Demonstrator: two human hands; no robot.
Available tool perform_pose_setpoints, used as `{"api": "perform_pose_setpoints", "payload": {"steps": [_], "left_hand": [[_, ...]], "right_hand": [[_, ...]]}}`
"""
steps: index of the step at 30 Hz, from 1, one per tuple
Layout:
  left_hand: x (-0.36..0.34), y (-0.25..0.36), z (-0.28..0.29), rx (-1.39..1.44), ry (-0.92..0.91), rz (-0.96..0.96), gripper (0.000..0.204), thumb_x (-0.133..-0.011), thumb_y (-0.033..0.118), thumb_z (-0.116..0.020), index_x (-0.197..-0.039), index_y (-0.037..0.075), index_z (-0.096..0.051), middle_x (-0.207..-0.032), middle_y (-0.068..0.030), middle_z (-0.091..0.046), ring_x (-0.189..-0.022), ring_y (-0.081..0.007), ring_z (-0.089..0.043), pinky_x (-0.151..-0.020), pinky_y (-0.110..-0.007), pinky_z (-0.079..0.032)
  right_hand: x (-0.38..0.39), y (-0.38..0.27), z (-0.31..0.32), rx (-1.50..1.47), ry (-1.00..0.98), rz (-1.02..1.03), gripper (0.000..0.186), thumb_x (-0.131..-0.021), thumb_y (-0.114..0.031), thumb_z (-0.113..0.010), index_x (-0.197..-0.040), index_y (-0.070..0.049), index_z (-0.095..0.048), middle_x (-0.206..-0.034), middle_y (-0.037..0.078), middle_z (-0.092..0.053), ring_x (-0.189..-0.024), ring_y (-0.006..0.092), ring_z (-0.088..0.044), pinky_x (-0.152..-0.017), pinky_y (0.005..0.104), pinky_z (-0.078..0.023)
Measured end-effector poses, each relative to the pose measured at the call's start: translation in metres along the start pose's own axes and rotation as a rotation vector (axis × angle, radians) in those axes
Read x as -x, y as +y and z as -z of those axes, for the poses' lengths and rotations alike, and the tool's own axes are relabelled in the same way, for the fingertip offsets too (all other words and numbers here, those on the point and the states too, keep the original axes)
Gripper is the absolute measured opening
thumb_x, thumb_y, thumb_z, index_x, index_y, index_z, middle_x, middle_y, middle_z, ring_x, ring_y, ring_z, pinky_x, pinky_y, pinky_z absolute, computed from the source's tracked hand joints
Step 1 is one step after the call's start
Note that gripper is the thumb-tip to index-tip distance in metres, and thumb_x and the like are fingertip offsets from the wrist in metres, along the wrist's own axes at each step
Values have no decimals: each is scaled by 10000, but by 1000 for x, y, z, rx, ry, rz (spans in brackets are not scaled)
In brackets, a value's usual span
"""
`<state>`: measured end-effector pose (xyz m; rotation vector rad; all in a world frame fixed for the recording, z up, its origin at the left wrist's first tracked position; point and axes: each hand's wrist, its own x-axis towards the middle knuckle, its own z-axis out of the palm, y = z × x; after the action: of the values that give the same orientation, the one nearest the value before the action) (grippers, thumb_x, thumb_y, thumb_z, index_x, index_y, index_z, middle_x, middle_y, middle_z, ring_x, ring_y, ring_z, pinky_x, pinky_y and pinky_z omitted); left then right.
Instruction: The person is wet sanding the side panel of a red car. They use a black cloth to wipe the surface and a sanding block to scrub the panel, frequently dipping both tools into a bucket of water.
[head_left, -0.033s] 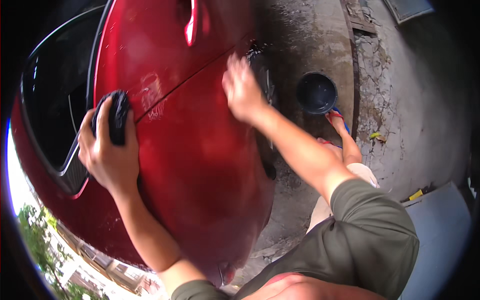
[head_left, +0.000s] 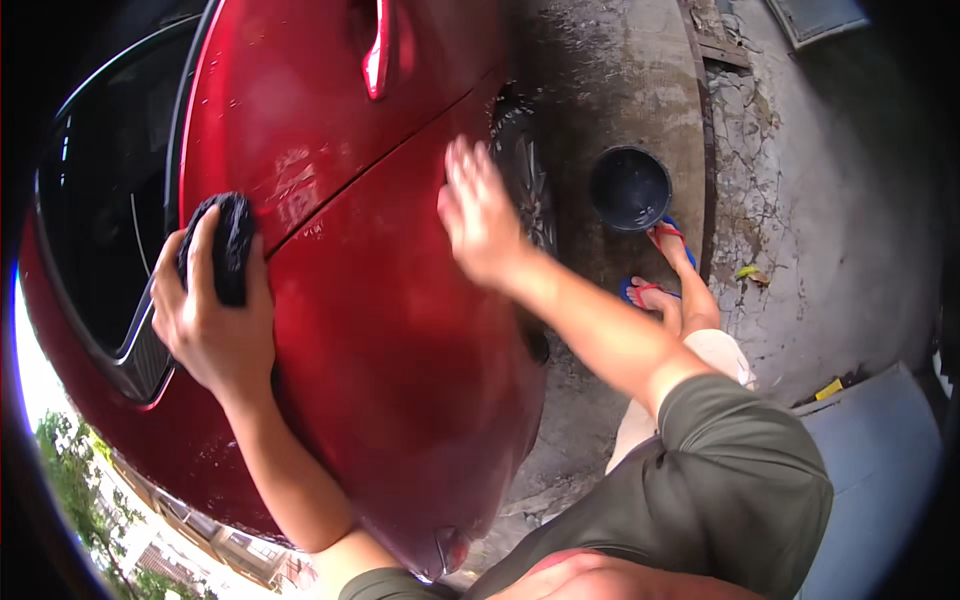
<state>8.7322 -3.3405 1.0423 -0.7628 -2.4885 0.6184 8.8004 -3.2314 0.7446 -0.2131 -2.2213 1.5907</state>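
One sponge [head_left: 235, 250] fills my distant left hand [head_left: 215, 325], fingers curled, between window [head_left: 105, 210] and seam [head_left: 400, 147]. My right hand [head_left: 482, 220], fingers outstretched, reaches over the car [head_left: 400, 400]; floor [head_left: 640, 85] separates wheel [head_left: 532, 185] from bucket [head_left: 630, 208].

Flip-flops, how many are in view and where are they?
2, both worn: one flip-flop beside the dark bucket, the other flip-flop lower and further left in the picture. No others show, though the red car could hide some.

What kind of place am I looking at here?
Probably an outdoor driveway or yard: a red car stands on rough concrete ground, with a dark bucket beside it, and green foliage shows in bright daylight at the lower left.
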Motion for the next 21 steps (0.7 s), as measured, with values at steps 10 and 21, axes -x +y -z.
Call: {"api": "perform_pose_setpoints", "payload": {"steps": [10, 21], "left_hand": [[-5, 7, -18, 84, -8, 15, 427, -862, 207, -849, -1276, 167, -749, -1236, -140, -693, -1105, -333, -683, -961, -454, -528], [-16, 13, -14, 96, -20, 16, 399, -867, 188, -840, -1257, 157, -763, -1242, -119, -700, -1105, -311, -690, -945, -439, -544]], "right_hand": [[8, -1, 18, -66, -199, -163, 708, -1073, -280, -512, -1588, 129, -252, -1667, 340, -230, -1548, 538, -203, -1275, 565, -209], [-22, -10, 24, -16, -176, -126, 690, -1105, -341, -424, -1589, 122, -259, -1677, 311, -246, -1534, 512, -273, -1269, 571, -220]]}}
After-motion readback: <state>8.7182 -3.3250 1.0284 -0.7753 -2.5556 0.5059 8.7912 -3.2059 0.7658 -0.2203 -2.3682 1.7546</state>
